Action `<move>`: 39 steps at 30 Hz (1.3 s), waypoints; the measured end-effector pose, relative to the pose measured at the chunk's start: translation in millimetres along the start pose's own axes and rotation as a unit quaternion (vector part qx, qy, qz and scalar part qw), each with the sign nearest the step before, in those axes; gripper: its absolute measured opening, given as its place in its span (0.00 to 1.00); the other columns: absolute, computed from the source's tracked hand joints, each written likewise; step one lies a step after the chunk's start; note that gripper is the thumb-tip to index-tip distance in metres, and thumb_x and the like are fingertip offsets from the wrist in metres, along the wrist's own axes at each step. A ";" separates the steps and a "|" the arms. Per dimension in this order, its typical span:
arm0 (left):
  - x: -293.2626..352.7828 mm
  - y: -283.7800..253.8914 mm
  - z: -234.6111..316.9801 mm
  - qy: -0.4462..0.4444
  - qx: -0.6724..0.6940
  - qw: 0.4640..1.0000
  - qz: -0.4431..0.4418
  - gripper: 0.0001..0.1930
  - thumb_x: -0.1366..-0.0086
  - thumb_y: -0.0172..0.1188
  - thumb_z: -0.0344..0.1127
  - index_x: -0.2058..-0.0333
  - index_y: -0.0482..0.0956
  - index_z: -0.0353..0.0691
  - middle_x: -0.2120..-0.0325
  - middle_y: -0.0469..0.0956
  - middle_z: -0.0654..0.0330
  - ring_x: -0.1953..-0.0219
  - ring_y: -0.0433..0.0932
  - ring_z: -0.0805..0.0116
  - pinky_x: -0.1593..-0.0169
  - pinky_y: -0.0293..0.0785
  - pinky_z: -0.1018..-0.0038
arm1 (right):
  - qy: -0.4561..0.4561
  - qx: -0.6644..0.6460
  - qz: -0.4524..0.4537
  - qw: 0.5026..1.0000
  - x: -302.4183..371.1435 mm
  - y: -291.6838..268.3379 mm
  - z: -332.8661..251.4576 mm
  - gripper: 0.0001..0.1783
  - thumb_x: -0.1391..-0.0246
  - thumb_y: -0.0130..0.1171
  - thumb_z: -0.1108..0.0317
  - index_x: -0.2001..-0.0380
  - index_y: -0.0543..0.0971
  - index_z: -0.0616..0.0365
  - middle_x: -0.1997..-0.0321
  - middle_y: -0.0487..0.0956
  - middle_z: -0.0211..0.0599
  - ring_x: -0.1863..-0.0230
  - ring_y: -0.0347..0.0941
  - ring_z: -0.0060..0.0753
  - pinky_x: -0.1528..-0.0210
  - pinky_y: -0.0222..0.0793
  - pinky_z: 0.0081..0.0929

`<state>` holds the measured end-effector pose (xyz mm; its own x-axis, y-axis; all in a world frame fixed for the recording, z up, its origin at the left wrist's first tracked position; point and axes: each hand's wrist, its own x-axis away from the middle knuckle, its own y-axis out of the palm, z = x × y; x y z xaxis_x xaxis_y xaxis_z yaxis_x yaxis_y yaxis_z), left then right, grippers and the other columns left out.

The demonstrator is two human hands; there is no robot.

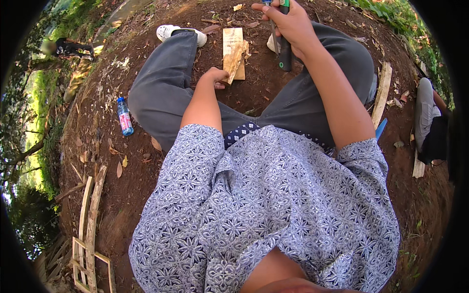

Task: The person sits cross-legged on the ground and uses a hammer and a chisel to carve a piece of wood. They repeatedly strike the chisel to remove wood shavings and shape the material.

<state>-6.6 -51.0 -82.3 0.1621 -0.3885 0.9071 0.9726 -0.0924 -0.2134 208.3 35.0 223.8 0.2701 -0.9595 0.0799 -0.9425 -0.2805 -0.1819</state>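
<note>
My left hand is closed on the near end of a rough, splintered piece of wood. That piece lies slanted across a flat pale board on the soil between my legs. Raised at the upper right, my right hand grips a black-and-green tool handle whose upper end runs out of view. The same hand also holds a slim metal-shafted tool with a blue top, like a screwdriver or chisel. Both tools are apart from the wood.
A water bottle lies left of my knee. Wooden strips and a frame lie lower left. Another plank is beside my right leg, near a blue object. One person is far left; another sits at right.
</note>
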 end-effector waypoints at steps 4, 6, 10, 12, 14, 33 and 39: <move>-22.9 7.9 -4.1 0.051 -0.122 0.991 -0.001 0.18 0.34 0.60 0.31 0.46 0.79 0.33 0.55 0.83 0.50 0.61 0.86 0.60 0.62 0.89 0.65 | -0.064 0.012 -0.014 0.998 14.4 -36.1 -62.7 0.07 0.35 0.60 0.70 0.56 0.78 0.59 0.69 0.80 0.28 0.77 0.68 0.13 0.77 0.64 0.16; -14.3 6.4 4.1 0.067 -0.159 0.985 0.002 0.20 0.35 0.59 0.30 0.45 0.79 0.31 0.57 0.84 0.49 0.63 0.86 0.59 0.64 0.88 0.66 | -0.075 0.055 -0.008 0.996 14.3 -56.6 -96.0 0.08 0.35 0.60 0.70 0.56 0.78 0.61 0.69 0.80 0.28 0.80 0.66 0.11 0.79 0.62 0.13; -18.1 10.0 20.2 0.119 -0.202 0.971 0.042 0.23 0.37 0.60 0.33 0.44 0.78 0.30 0.56 0.84 0.47 0.64 0.87 0.57 0.64 0.87 0.65 | -0.162 0.161 0.032 0.973 2.7 -89.6 -148.6 0.09 0.35 0.61 0.67 0.61 0.78 0.63 0.62 0.85 0.35 0.82 0.63 0.08 0.82 0.58 0.09; -11.7 13.3 23.9 0.147 -0.195 0.966 0.082 0.24 0.38 0.60 0.35 0.44 0.78 0.32 0.55 0.84 0.46 0.63 0.88 0.56 0.65 0.86 0.65 | -0.172 0.167 0.054 0.969 -19.1 -98.4 -158.4 0.09 0.36 0.62 0.67 0.60 0.81 0.63 0.63 0.84 0.33 0.81 0.62 0.08 0.81 0.58 0.09; -5.6 15.4 23.2 0.116 -0.286 0.940 0.142 0.29 0.38 0.60 0.42 0.39 0.73 0.37 0.45 0.80 0.45 0.48 0.83 0.53 0.50 0.82 0.58 | -0.179 0.198 0.057 0.962 -34.2 -97.4 -150.0 0.09 0.36 0.62 0.67 0.58 0.81 0.63 0.62 0.85 0.32 0.81 0.62 0.07 0.81 0.58 0.09; -4.0 44.8 52.6 0.185 -0.181 0.930 0.261 0.25 0.41 0.72 0.53 0.56 0.79 0.39 0.54 0.81 0.52 0.51 0.82 0.52 0.50 0.79 0.56 | -0.020 0.002 -0.125 0.992 -125.8 -98.7 35.9 0.08 0.37 0.62 0.75 0.64 0.71 0.54 0.62 0.81 0.34 0.44 0.81 0.31 0.54 0.75 0.23; -35.2 56.7 62.7 0.154 -0.006 0.956 0.248 0.23 0.40 0.73 0.50 0.59 0.78 0.37 0.55 0.82 0.51 0.59 0.85 0.56 0.59 0.84 0.61 | 0.022 0.029 -0.085 0.996 -108.1 -118.6 37.6 0.08 0.36 0.61 0.72 0.65 0.71 0.52 0.52 0.86 0.41 0.62 0.79 0.16 0.69 0.68 0.14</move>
<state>53.3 14.9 -103.6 0.5441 -0.6391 0.5437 0.7869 0.1639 -0.5949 298.2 171.0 199.9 0.4155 -0.8960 0.1566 -0.8702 -0.4417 -0.2183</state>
